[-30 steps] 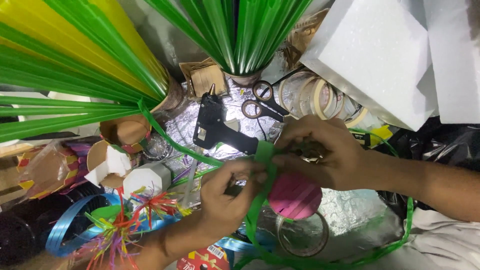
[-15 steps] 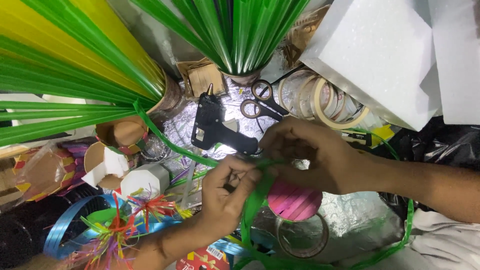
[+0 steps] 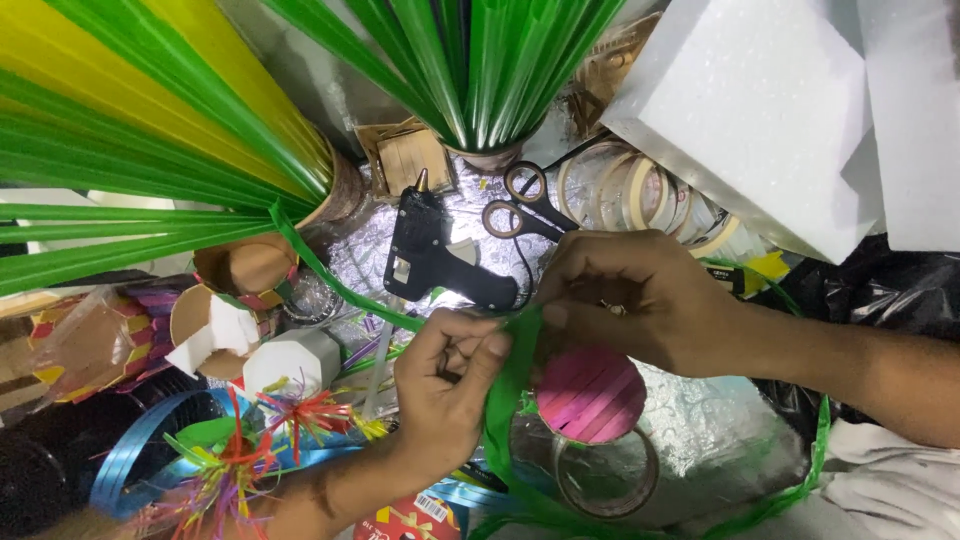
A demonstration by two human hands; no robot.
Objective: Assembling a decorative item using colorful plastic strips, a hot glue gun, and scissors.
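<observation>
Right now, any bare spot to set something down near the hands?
One patch only: crinkled foil right of the pink ball, below the right hand. Elsewhere crowded: glue gun, scissors, tape rolls above; ribbon scraps beside the left hand.

Green ribbon (image 3: 505, 400) partly hidden under right hand (image 3: 625, 295); pink disc (image 3: 590, 392) half covered; red packet (image 3: 405, 520) cut off at bottom edge.
</observation>
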